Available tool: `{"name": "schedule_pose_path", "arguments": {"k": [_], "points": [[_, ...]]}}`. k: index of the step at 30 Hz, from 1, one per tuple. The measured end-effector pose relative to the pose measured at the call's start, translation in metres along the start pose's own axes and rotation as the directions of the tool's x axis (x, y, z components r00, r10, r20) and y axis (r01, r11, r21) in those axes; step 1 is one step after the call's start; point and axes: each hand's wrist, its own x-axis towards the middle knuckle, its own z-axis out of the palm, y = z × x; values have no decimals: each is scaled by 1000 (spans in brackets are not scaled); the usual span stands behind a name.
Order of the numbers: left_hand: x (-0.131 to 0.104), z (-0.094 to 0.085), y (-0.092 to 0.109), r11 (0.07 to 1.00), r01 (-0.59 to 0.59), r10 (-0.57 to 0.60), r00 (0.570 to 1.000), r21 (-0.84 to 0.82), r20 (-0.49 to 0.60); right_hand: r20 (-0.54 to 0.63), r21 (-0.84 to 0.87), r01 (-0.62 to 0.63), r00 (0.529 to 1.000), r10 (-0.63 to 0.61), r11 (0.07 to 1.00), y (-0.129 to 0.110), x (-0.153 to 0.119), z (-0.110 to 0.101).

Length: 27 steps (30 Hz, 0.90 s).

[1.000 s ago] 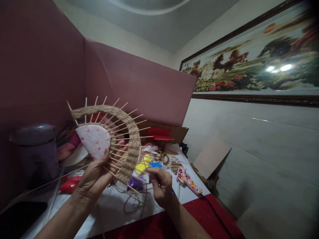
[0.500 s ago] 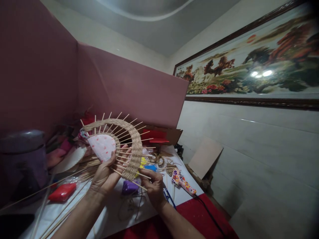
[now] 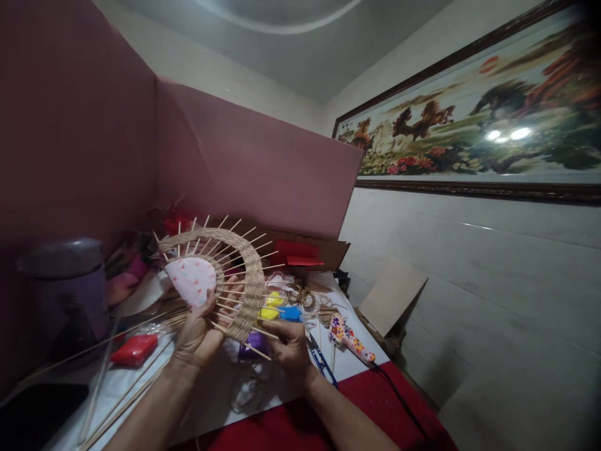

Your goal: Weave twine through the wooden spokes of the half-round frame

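A half-round woven fan [image 3: 252, 275], made of thin wooden sticks with a band of twisted tan cord, is held up over the table. Its inner part is a white half-disc [image 3: 191, 280] with small red marks. My left hand [image 3: 200, 332] grips it from below, thumb on the front by the half-disc and fingers behind the sticks. At the lower right end of the woven band, my right hand [image 3: 290, 347] is closed with its fingertips pinched at the stick ends. Whether cord is also between those fingertips is hidden.
A floral glue gun [image 3: 350, 338] with a black cable lies at right, beside a blue-handled cutter [image 3: 323, 363]. Yellow [image 3: 271, 305], blue [image 3: 291, 313], purple and red packets [image 3: 134, 349] lie around. Loose sticks and a purple container [image 3: 70, 294] are at left; a pink panel [image 3: 253, 163] stands behind.
The view has turned slightly left, so the surroundings sit further right. Both hands keep their hold on the fan, which has shifted only a little.
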Motion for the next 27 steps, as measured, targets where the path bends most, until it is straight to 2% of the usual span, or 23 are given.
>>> {"name": "schedule_pose_path", "arguments": {"k": [3,6,11,14,19,24,27], "points": [[1,-2,2,1000,4,-4,1000,-5,10,95,-140,133,988,-120,981,-5,-4,-5],[3,-5,4,1000,8,-7,999,-23,42,177,-252,282,954,-242,926,-12,-6,-10],[7,-9,9,999,39,-37,998,-34,52,216,-364,477,879,-426,800,-19,-3,-19],[7,-9,11,998,60,-60,997,1,58,191,-381,511,859,-475,771,-20,-4,-22],[5,-8,12,998,39,-42,996,45,74,156,-442,508,855,-495,739,-20,-8,-23],[2,-6,8,997,33,-41,993,70,113,239,-578,539,829,-505,613,-26,-8,-21],[0,-7,4,996,71,-79,987,62,141,306,-585,583,803,-512,564,-28,-7,-17]]}}
